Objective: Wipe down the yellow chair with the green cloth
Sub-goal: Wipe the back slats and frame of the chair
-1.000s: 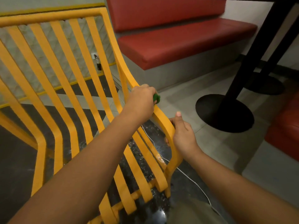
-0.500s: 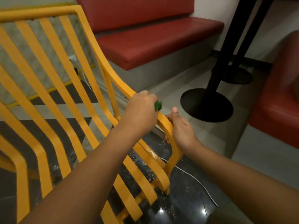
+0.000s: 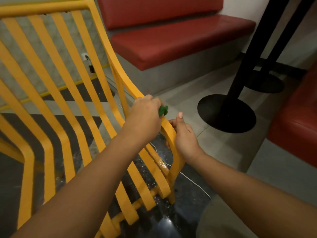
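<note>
The yellow chair point(image 3: 72, 86) with slatted back and seat fills the left and middle of the view. My left hand point(image 3: 145, 115) is closed around the green cloth point(image 3: 163, 110) and presses it on the chair's right side rail; only a small green tuft shows past my fingers. Just below it on the same rail, my right hand point(image 3: 184, 140) grips the rail where it bends down toward the front leg, thumb up.
A red padded bench point(image 3: 180, 40) stands behind the chair. Black table posts with round bases point(image 3: 226, 114) stand on the grey floor to the right. Another red seat point(image 3: 298, 121) is at the far right. A thin white cable point(image 3: 193, 182) runs over the dark floor under the chair.
My left hand with the cloth has slid down the side rail toward my right hand. My right hand keeps its grip on the rail. The view has shifted.
</note>
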A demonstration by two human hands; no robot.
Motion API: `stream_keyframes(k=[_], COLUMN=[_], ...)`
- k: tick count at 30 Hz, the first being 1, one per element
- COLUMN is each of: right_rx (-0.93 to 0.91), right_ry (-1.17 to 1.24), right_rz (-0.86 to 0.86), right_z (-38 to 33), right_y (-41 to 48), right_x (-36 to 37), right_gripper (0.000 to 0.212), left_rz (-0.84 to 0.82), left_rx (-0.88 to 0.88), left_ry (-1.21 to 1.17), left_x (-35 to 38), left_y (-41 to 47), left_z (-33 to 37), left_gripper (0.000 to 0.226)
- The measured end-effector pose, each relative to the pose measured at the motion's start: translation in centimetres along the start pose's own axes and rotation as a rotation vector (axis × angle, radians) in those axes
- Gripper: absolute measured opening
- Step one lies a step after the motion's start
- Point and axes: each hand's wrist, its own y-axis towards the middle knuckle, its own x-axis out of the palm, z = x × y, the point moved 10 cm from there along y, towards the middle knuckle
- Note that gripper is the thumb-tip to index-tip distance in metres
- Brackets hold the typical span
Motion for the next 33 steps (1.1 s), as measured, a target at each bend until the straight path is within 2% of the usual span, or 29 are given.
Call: stream_keyframes(k=[4,7,9,11,14,19,27,33], right_rx=[0.042,0.122,0.169,0.156,0.086,0.026,-0.002,-0.005], right_ry=[0.06,0.211,0.272,0.236,0.154,0.041,0.037,0.051], right_rz=[-0.104,-0.336,-0.484,-0.595,-0.753,-0.818,-0.91,-0.927], right_z=[0.9,1.5,1.8,2.0,1.6,1.7,2.0,2.1], right_y=[0.6,1.1,1.1,0.8,-0.2,0.5,1.1,1.1], right_x=[0.2,0.6,0.3,-0.3,-1.2,-1.3,-0.5,-0.3], right_gripper=[0.068,0.057,0.038,0.027,0.023,0.02,0.018,0.012], left_rz=[0.031,0.087,0.119,0.135,0.138,0.292,0.534,0.595], left_rx=[-0.1,-0.167,-0.194,-0.204,-0.223,-0.25,-0.31,-0.286], left_ry=[-0.092,-0.06,-0.059,-0.087,-0.075,-0.036,-0.11,-0.062], left_x=[-0.7,-0.7,-0.5,-0.6,-0.7,-0.4,2.2,3.3], left_y=[-0.2,-1.0,-1.9,-3.2,-4.5,-6.7,-12.6,-14.2], left_z=[-0.8,-0.3,0.4,0.9,1.9,3.9,6.1,6.8], left_gripper=[0.023,0.022,0.023,0.024,0.027,0.032,0.03,0.025])
